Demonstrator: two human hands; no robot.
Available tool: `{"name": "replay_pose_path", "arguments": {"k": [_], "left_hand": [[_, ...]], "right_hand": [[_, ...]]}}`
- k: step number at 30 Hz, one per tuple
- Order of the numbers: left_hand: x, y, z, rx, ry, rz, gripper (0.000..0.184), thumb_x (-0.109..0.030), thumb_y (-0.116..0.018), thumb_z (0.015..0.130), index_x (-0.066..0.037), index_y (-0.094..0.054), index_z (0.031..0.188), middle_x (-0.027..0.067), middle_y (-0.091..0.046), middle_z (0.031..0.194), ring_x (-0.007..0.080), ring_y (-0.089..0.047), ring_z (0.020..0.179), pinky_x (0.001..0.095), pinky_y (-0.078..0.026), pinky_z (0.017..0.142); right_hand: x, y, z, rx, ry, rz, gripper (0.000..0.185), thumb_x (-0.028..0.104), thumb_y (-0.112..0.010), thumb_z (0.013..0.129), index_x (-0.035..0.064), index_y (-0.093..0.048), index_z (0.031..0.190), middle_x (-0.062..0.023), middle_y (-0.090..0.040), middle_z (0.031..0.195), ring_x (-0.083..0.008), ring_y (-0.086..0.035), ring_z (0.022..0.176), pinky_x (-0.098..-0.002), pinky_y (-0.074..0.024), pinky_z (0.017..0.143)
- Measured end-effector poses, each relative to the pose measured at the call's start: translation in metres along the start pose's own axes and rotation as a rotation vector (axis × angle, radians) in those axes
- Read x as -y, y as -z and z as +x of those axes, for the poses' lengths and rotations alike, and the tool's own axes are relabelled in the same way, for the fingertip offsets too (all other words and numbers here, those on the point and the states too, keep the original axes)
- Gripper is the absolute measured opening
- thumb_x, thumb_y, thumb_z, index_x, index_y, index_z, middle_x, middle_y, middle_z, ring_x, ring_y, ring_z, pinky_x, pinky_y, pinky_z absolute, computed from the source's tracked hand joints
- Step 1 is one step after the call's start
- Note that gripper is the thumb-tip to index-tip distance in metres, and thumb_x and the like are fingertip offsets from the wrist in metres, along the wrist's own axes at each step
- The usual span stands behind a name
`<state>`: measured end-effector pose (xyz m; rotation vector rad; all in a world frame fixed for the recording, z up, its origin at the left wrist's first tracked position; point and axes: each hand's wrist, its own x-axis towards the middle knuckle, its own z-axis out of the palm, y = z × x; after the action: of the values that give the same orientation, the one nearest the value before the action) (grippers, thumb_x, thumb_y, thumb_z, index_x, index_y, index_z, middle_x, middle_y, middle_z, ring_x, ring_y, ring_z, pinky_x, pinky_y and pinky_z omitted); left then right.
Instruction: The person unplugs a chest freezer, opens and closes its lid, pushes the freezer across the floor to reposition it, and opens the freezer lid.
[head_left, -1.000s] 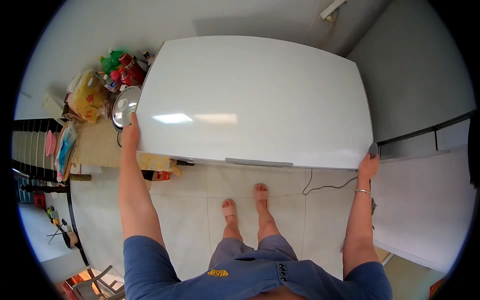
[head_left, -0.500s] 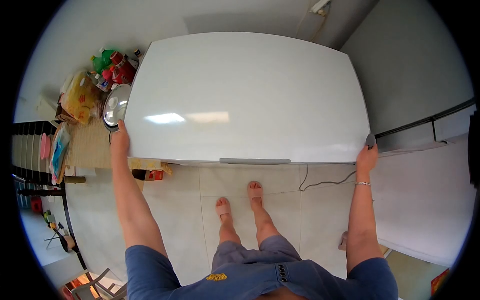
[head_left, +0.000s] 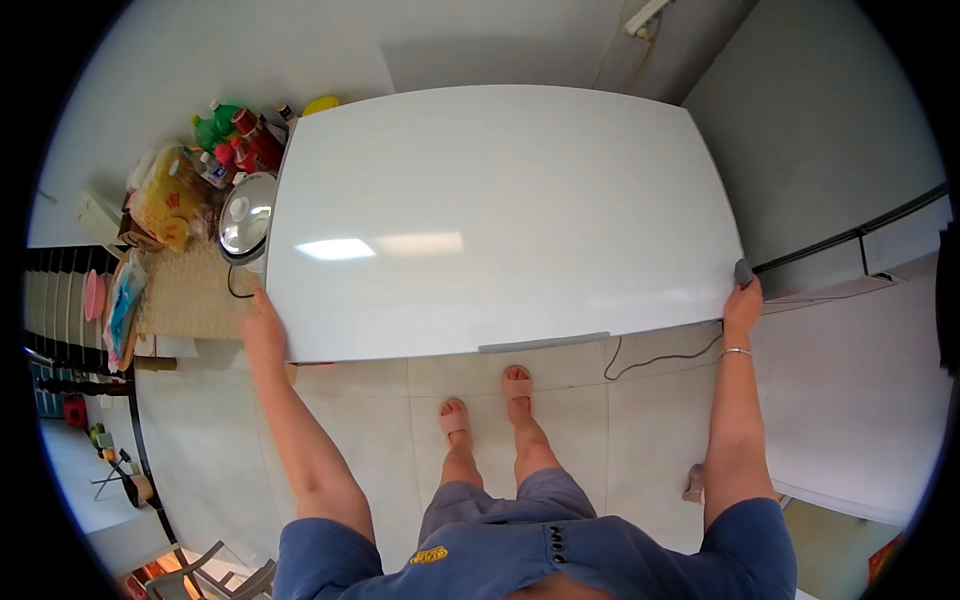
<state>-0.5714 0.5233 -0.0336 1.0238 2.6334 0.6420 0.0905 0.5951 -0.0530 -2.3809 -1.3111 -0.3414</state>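
A large white chest freezer (head_left: 500, 220) with a glossy flat lid fills the middle of the view. A grey strip handle (head_left: 545, 342) runs along its front edge. My left hand (head_left: 264, 330) grips the freezer's left side near the front corner, its fingers partly hidden. At the right front corner, my right hand (head_left: 741, 305) is closed on the freezer's edge, by a small dark grey piece (head_left: 743, 272). The freezer stands askew, its left front corner nearer to me than the right.
On the left, a mat-topped table (head_left: 190, 290) bears a pot with a shiny lid (head_left: 247, 215), bottles (head_left: 215, 125) and a yellow bag (head_left: 168, 200). A tall grey refrigerator (head_left: 830, 150) stands close on the right. A cable (head_left: 660, 362) lies on the tiled floor (head_left: 350, 420).
The freezer's left end has swung towards me with my left hand on it. Its right front corner has barely moved. A yellow object now shows behind the back left corner.
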Motion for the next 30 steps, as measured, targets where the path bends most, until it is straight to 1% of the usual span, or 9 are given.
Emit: {"name": "replay_pose_path", "arguments": {"k": [1,3,6,10,15,18,22,24,30], "left_hand": [[-0.001,0.001,-0.010,-0.002,0.000,-0.001,0.068,-0.051,-0.019,0.080,0.006,-0.054,0.089,0.0274,-0.051,0.087,0.0398,-0.047,0.088,0.0424,-0.037,0.075],[-0.007,0.004,-0.028,-0.142,0.075,-0.027,0.067,-0.050,-0.019,0.080,0.005,-0.055,0.086,0.0265,-0.053,0.084,0.0403,-0.048,0.083,0.0424,-0.038,0.073],[-0.007,0.012,-0.033,-0.054,0.151,0.081,0.065,-0.050,-0.020,0.080,0.005,-0.056,0.086,0.0259,-0.053,0.083,0.0404,-0.049,0.081,0.0422,-0.038,0.071],[0.004,0.004,-0.027,-0.100,0.097,0.012,0.066,-0.049,-0.020,0.080,0.005,-0.056,0.083,0.0257,-0.053,0.082,0.0401,-0.049,0.080,0.0421,-0.038,0.071],[0.002,0.001,-0.023,-0.086,0.184,0.021,0.066,-0.049,-0.021,0.081,0.007,-0.056,0.077,0.0256,-0.054,0.079,0.0387,-0.050,0.078,0.0423,-0.039,0.069],[0.007,0.002,-0.020,-0.082,0.127,0.045,0.067,-0.050,-0.023,0.080,0.010,-0.054,0.075,0.0282,-0.052,0.074,0.0408,-0.050,0.076,0.0425,-0.039,0.066],[0.007,0.004,-0.018,-0.072,0.119,0.056,0.067,-0.050,-0.023,0.080,0.010,-0.054,0.076,0.0282,-0.052,0.075,0.0409,-0.050,0.077,0.0423,-0.039,0.067],[0.006,0.006,-0.019,-0.060,0.117,0.070,0.066,-0.049,-0.022,0.081,0.007,-0.056,0.077,0.0257,-0.053,0.078,0.0405,-0.049,0.077,0.0434,-0.039,0.068],[0.008,0.009,-0.018,-0.047,0.136,0.060,0.066,-0.049,-0.022,0.080,0.009,-0.055,0.081,0.0277,-0.052,0.082,0.0405,-0.049,0.081,0.0437,-0.038,0.071]], "right_hand": [[0.001,0.002,0.000,-0.001,0.000,0.002,0.036,0.007,-0.053,0.070,-0.0022,-0.044,0.104,-0.0177,-0.050,0.099,-0.0306,-0.046,0.092,-0.0361,-0.0371,0.078],[0.006,0.007,0.001,0.043,-0.030,0.050,0.036,0.006,-0.053,0.071,-0.0035,-0.043,0.104,-0.0185,-0.049,0.100,-0.0315,-0.046,0.093,-0.0359,-0.0371,0.079],[0.006,0.007,0.004,0.051,-0.032,0.021,0.035,0.006,-0.052,0.071,-0.0037,-0.044,0.104,-0.0192,-0.048,0.101,-0.0312,-0.046,0.092,-0.0357,-0.0380,0.078],[0.007,0.008,0.004,0.028,-0.021,-0.020,0.035,0.007,-0.052,0.071,-0.0026,-0.045,0.103,-0.0194,-0.049,0.100,-0.0312,-0.048,0.091,-0.0362,-0.0386,0.077],[0.008,0.013,0.011,0.191,-0.124,-0.062,0.033,0.016,-0.049,0.073,-0.0027,-0.047,0.100,-0.0212,-0.053,0.091,-0.0346,-0.051,0.083,-0.0391,-0.0411,0.072],[0.017,0.018,0.015,0.216,-0.195,0.051,0.035,0.022,-0.045,0.074,-0.0047,-0.048,0.096,-0.0226,-0.054,0.086,-0.0363,-0.052,0.080,-0.0401,-0.0413,0.071],[0.005,0.004,0.015,0.167,-0.180,-0.026,0.038,0.026,-0.042,0.076,-0.0066,-0.047,0.095,-0.0234,-0.054,0.086,-0.0370,-0.051,0.081,-0.0406,-0.0404,0.071],[-0.003,0.001,0.016,0.190,-0.098,0.039,0.041,0.029,-0.041,0.077,-0.0082,-0.047,0.093,-0.0247,-0.052,0.088,-0.0374,-0.050,0.083,-0.0411,-0.0394,0.072],[0.002,0.015,0.013,0.231,-0.157,0.060,0.043,0.034,-0.039,0.078,-0.0057,-0.048,0.093,-0.0243,-0.050,0.094,-0.0379,-0.048,0.087,-0.0413,-0.0382,0.074]]}}
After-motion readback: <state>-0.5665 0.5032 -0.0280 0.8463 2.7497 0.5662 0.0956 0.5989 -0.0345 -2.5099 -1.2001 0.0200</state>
